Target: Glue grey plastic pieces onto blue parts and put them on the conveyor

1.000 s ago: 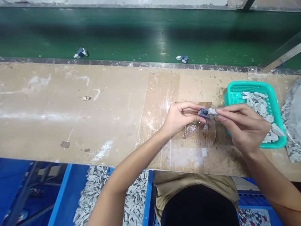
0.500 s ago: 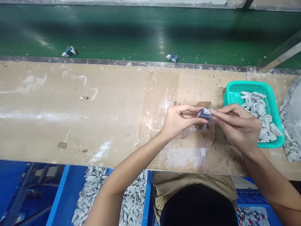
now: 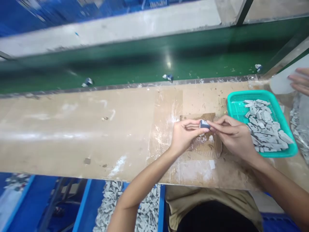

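Note:
My left hand [image 3: 187, 132] pinches a small dark blue-grey plastic block [image 3: 204, 124] between thumb and fingertips above the worktable. The fingertips of my right hand [image 3: 233, 133] close on the block's right end, at a small white plastic piece [image 3: 205, 122] seated in its top. Whether that piece is fully pressed in is too small to tell. Under both hands is a worn cardboard patch [image 3: 205, 146]. Right of my right hand stands a turquoise basket [image 3: 262, 93] holding many loose light-grey plastic pieces [image 3: 263, 125].
Beyond the table runs a green conveyor belt [image 3: 135, 61] carrying blue-and-white parts [image 3: 168, 77]. Another person's hand [image 3: 300, 80] is at the right edge beside a whitish object. A clear bag [image 3: 300, 125] lies right of the basket. Below the table, a blue bin [image 3: 82, 203] holds grey pieces.
The view has tilted and shifted. The block stays between my hands, with the white piece showing less above it. Another person's hand and a third belt part have appeared at right.

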